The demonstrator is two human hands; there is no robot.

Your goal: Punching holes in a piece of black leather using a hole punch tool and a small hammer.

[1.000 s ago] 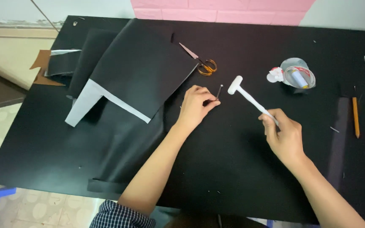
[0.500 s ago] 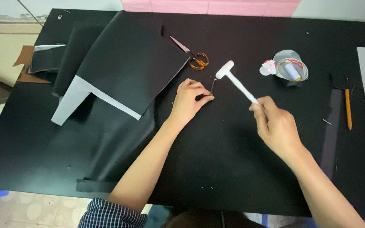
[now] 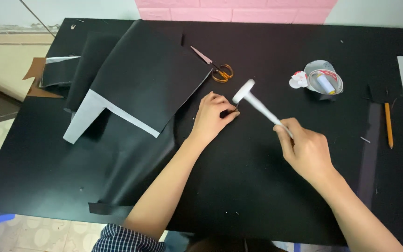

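White small plastic hammer clenched in right hand, head just above left hand fingertips pinching small thin pin on black table. Orange-handled scissors near, beyond hammer head.

A small white hammer lies slantwise over the middle of the black table: its pale, stubby head is at the far-left end, and the slim white handle runs down to the near right, where the right hand is wrapped around its end. Just left of the head, a thin, small upright pin or punch stands on a black sheet, pinched between the fingertips of the left hand. Whether the head touches it cannot be made out.
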